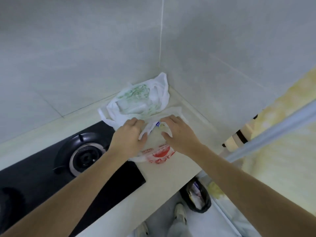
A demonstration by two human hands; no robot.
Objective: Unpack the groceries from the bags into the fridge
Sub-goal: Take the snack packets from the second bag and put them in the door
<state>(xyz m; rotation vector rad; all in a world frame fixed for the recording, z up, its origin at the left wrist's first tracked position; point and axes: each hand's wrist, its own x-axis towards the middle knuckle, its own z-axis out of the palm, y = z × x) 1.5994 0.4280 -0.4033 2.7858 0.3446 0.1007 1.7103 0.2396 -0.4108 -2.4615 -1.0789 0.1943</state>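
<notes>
Two bare forearms reach up from the bottom corners of the frame to a pale desk at centre. Both hands work at the mouth of a white plastic bag with red print (pixel 158 151), which lies flat on the desk just right of a black gas hob (pixel 51 168). The left hand (pixel 128 135) curls its fingers (pixel 142 136) around a bunched fold of the bag's rim, pinching it. The right hand (pixel 179 134) lies over the opposite side with fingers (pixel 168 119) bent down onto the plastic; whether they grip it or only press it is unclear. Holding the two sides this way looks meant to spread the opening so the contents can be lifted out. A small blue and white item (pixel 157 124) shows between the hands, too small to identify.

Just behind, higher in the frame, a second white bag with green print (pixel 138 100) sits slumped in the corner where two grey tiled walls (pixel 68 57) meet, its handles loose, probably waiting its turn.

At lower right, below the desk edge, a small black bin (pixel 196 197) stands on the floor beside a white shoe (pixel 180 212). Along the right edge runs a blurred yellowish surface (pixel 282 142), possibly the fridge door, though that is uncertain.
</notes>
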